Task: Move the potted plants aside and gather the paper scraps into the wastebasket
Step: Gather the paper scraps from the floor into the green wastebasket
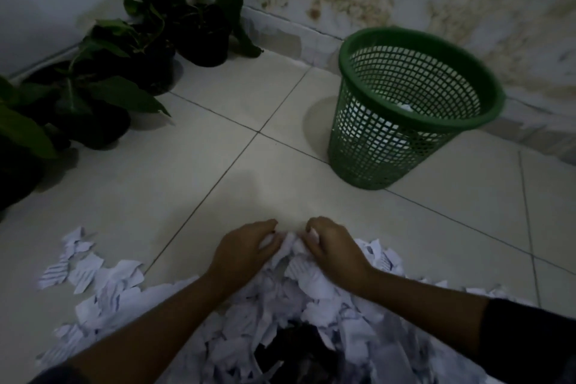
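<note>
Paper scraps are heaped under and behind both hands; a bunch at the front edge is pinched by the curled left hand and right hand. Being light, limp and loose, handfuls should be cupped from below. The wastebasket stands well ahead, to the right.

Tiled floor, pale: heap of torn paper scraps at near edge; green mesh wastebasket upright by wall; potted plants along left wall.
</note>
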The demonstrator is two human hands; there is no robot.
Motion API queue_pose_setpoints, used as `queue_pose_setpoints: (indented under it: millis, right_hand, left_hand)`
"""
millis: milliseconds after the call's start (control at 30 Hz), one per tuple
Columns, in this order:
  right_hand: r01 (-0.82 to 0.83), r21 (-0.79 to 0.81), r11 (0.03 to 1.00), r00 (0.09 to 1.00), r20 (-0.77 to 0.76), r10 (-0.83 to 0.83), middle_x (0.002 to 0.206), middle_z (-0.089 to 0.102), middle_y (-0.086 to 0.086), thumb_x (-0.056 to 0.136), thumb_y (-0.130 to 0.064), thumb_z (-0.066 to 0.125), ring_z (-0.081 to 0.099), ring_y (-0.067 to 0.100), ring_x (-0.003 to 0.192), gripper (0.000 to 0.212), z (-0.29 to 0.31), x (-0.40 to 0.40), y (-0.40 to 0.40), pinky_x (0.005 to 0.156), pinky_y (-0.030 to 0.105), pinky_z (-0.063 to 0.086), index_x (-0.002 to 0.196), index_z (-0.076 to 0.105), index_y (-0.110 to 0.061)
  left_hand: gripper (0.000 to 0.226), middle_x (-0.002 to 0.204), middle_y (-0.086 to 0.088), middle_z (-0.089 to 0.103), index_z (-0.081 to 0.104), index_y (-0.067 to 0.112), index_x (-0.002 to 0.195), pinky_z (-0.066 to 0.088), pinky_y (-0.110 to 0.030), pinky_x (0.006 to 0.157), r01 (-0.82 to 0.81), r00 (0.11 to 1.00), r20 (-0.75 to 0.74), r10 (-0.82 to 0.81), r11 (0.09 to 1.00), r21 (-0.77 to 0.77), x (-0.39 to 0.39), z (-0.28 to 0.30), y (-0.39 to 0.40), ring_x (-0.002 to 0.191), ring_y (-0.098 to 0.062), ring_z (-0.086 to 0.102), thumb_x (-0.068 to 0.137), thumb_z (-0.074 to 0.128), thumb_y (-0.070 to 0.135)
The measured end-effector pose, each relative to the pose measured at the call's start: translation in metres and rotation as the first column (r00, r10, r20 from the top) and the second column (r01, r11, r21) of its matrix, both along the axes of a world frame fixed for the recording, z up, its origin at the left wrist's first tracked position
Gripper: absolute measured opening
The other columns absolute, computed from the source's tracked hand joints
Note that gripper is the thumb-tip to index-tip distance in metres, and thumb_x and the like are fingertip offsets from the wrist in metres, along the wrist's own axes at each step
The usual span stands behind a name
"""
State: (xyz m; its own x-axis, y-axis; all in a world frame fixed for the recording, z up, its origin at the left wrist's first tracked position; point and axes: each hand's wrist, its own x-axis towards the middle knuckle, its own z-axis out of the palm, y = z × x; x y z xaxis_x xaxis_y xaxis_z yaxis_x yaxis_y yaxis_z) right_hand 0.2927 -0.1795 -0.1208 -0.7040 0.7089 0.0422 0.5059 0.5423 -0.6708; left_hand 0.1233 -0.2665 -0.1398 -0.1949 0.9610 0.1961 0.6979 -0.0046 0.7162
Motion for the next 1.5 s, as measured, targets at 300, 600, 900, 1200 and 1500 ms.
queue_pose_setpoints:
  millis: [300, 600, 900, 1200, 1500]
  right_hand:
    - [0.194, 0.092, 0.977, 0.959, -0.229, -0.169, 0.051, 0.039, -0.002, 0.095, -0.017, 0.051, 0.039, 0.006, 0.051, 0.039, 0.078, 0.015, 0.034, 0.051, 0.019, 0.028, 0.058, 0.044, -0.008]
    - [0.387, 0.072, 0.919, 0.845, -0.427, -0.322, 0.052, 0.043, -0.003, 0.096, -0.021, 0.05, 0.037, 0.004, 0.048, 0.038, 0.164, 0.013, 0.06, 0.048, 0.021, 0.03, 0.059, 0.044, -0.013]
    - [0.695, 0.078, 0.715, 0.62, -0.568, -0.541, 0.055, 0.042, -0.001, 0.097, -0.022, 0.045, 0.036, 0.01, 0.051, 0.031, 0.225, 0.013, 0.14, 0.041, 0.018, 0.023, 0.07, 0.053, -0.008]
    - [0.683, 0.052, 0.729, 0.696, -0.349, -0.628, 0.092, 0.06, 0.011, 0.093, -0.029, 0.052, 0.053, 0.019, 0.079, 0.025, 0.204, 0.02, 0.182, 0.065, 0.029, 0.041, 0.096, 0.055, -0.005]
    - [0.71, 0.239, 0.663, 0.704, -0.283, -0.651, 0.099, 0.063, 0.011, 0.086, -0.016, 0.052, 0.058, 0.023, 0.088, 0.017, 0.191, 0.063, 0.189, 0.077, 0.038, 0.051, 0.1, 0.058, -0.009]
  left_hand:
    - [0.028, 0.061, 0.013, 0.055, 0.048, 0.024, 0.066, 0.038, -0.017, 0.056, -0.037, 0.977, 0.215, -0.01, 0.977, 0.211, 0.009, 0.078, 0.057, 0.059, 0.005, 0.05, 0.093, 0.05, 0.033]
    - [0.026, 0.06, 0.001, 0.052, 0.055, 0.017, 0.069, 0.036, -0.018, 0.057, -0.087, 0.944, 0.324, -0.054, 0.911, 0.403, 0.022, 0.15, 0.106, 0.059, 0.0, 0.044, 0.094, 0.053, 0.022]
    - [0.035, 0.055, 0.004, 0.042, 0.045, 0.025, 0.061, 0.032, -0.016, 0.054, -0.163, 0.923, 0.384, -0.03, 0.873, 0.46, 0.036, 0.205, 0.159, 0.055, 0.0, 0.037, 0.096, 0.051, 0.024]
    - [0.037, 0.056, 0.001, 0.039, 0.042, 0.024, 0.061, 0.03, -0.02, 0.053, -0.254, 0.845, 0.532, -0.053, 0.836, 0.487, 0.057, 0.23, 0.201, 0.056, -0.006, 0.035, 0.097, 0.049, 0.025]
    - [0.026, 0.077, 0.001, 0.059, 0.062, 0.009, 0.085, 0.037, -0.022, 0.06, -0.235, 0.866, 0.499, 0.017, 0.896, 0.377, 0.086, 0.231, 0.256, 0.07, -0.007, 0.05, 0.095, 0.051, 0.03]
